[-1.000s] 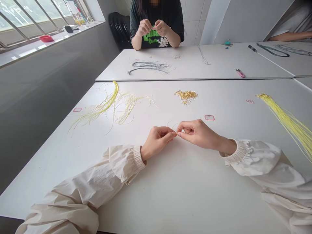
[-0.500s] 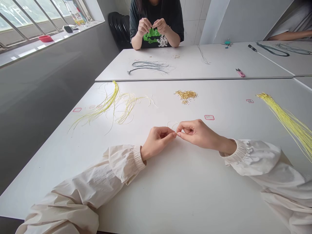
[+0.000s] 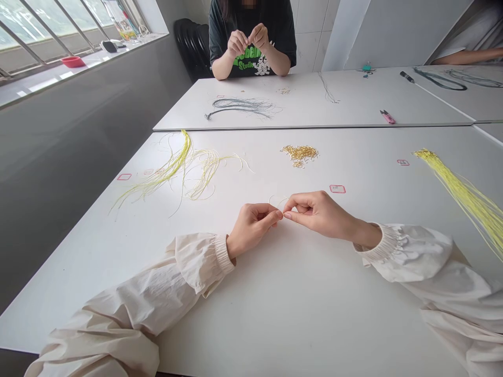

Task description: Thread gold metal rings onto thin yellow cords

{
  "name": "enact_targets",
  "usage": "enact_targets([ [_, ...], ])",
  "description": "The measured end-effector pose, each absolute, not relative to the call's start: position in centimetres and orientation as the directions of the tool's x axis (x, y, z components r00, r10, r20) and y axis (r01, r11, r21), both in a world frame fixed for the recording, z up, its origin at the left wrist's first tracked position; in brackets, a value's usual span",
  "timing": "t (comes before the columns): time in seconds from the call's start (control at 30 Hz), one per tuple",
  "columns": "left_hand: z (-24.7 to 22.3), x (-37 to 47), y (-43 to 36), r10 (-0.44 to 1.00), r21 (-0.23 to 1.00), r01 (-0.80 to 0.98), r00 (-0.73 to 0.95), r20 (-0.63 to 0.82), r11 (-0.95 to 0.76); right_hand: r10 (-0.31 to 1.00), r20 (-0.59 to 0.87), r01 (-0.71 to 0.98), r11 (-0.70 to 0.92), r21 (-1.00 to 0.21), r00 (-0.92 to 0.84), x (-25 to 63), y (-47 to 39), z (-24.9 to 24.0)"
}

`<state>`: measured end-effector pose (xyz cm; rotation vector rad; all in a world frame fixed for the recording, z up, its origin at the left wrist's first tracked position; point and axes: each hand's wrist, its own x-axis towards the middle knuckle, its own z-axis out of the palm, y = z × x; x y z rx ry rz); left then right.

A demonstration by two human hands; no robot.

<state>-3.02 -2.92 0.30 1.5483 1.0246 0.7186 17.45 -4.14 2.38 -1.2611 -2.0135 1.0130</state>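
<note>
My left hand [image 3: 255,225] and my right hand [image 3: 316,212] meet fingertip to fingertip just above the white table, both closed in a pinch. A fine pale yellow thread [image 3: 283,199] curves out behind the pinched fingers. Whatever else lies between the fingertips is too small to make out. Beyond my hands is a pile of small gold-coloured metal pieces [image 3: 301,153]. Loose yellow threads [image 3: 184,157] are spread at the left, and a thick bundle of yellow threads [image 3: 463,188] lies at the right.
Across the white table [image 3: 251,314] a person in a dark shirt [image 3: 251,52] works with both hands. Grey threads [image 3: 243,106] and pink thread snips [image 3: 387,117] rest on the far table. Red-outlined marks [image 3: 337,189] dot the near surface. A windowsill [image 3: 94,65] runs along the left.
My hands have shifted very slightly, with the fingertips still together. The person opposite has moved their hands a little.
</note>
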Motion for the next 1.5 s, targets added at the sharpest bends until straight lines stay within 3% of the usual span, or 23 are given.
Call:
enact_targets([
  [0.57,0.6,-2.98,-3.04,0.894,0.979,0.2,0.445,-0.06,-0.034,0.905,0.1,0.459,0.302,-0.835,-0.413,17.41,-4.22,2.19],
  [0.87,0.99,-3.07,-2.9,0.887,0.987,0.13,0.439,-0.144,0.095,0.899,0.104,0.459,0.314,-0.831,-0.426,17.43,-4.13,2.13],
  [1.5,0.71,-3.02,-2.94,0.87,0.969,0.244,0.487,-0.082,-0.045,0.89,0.104,0.496,0.341,-0.798,-0.445,17.43,-4.24,2.31],
])
